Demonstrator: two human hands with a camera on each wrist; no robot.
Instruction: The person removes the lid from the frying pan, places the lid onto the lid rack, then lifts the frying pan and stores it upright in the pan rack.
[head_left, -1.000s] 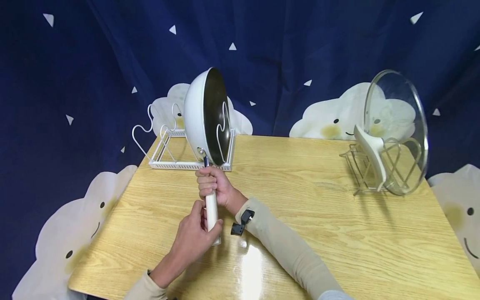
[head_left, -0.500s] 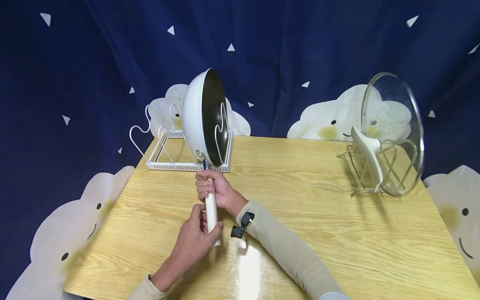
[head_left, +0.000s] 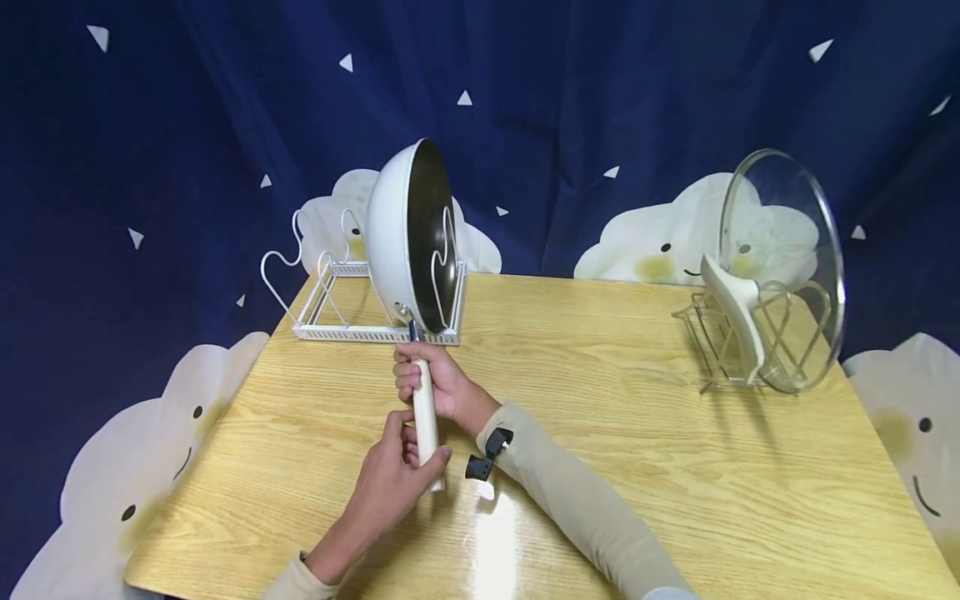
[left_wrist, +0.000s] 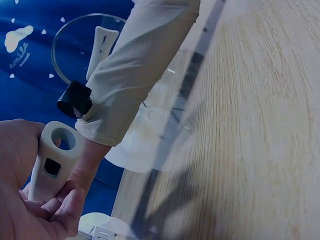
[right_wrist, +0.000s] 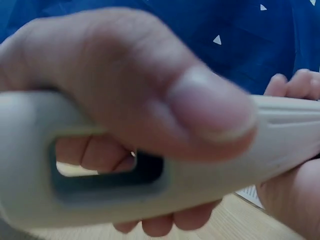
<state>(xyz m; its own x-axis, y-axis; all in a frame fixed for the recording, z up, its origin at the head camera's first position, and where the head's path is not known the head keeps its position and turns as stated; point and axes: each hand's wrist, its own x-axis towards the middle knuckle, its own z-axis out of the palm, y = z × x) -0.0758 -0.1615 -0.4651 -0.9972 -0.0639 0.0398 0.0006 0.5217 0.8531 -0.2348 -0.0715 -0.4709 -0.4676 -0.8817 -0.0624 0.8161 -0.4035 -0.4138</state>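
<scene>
In the head view a deep white wok (head_left: 387, 237) with a dark inside stands on edge in a white wire rack (head_left: 352, 332), its opening turned right. Its long white handle (head_left: 426, 421) points toward me. My right hand (head_left: 442, 379) wraps round the handle close to the wok. Lower down, my left hand (head_left: 386, 475) holds the handle's end between thumb and fingers. The left wrist view shows the hanging hole in that handle end (left_wrist: 44, 182) and my right sleeve (left_wrist: 142, 60). Close up in the right wrist view, my left thumb (right_wrist: 200, 107) lies across the handle.
At the right of the wooden table (head_left: 585, 400), a glass lid (head_left: 780, 208) with a white handle stands upright in a small metal wire rack (head_left: 712, 350). A dark blue curtain (head_left: 525, 125) with clouds hangs behind the table.
</scene>
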